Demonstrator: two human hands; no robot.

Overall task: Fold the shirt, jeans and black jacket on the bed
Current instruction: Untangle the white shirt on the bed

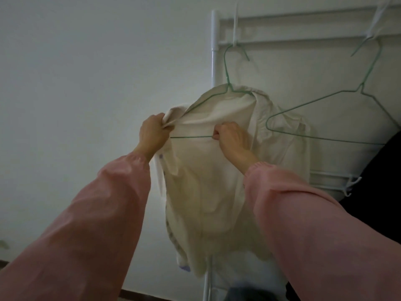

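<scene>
Nearest: left sleeve [93, 224] and right sleeve [303, 224], both pink with elastic cuffs, reaching up and forward.

Left hand [153, 132] is clenched on a bunch of shirt [206, 192] fabric at the left shoulder, right at the left tip of the hanger [191, 137]. Right hand [231, 135] is fisted, fingers curled round the hanger's lower bar near its middle. Cannot tell whether cloth is caught in that grip too.

The shirt is cream and button-front, with the placket edge running down its left side. It sits on the green wire hanger, top part pulled taut between the hands, the rest hanging loose below. The hanger's hook is up at the top rail of a white rack [214, 51], by a white strap.

Second hanger [361, 88] — same green wire, bare — hangs to the right of the first. It is tilted, and its left tip overlaps the shirt's right shoulder.

Dark cloth [382, 181] at the right edge, beside the shirt — cannot tell which garment. Blurry bluish fabric [240, 290] sits low down under the shirt hem.

Behind it all is a plain white wall [76, 72].
</scene>
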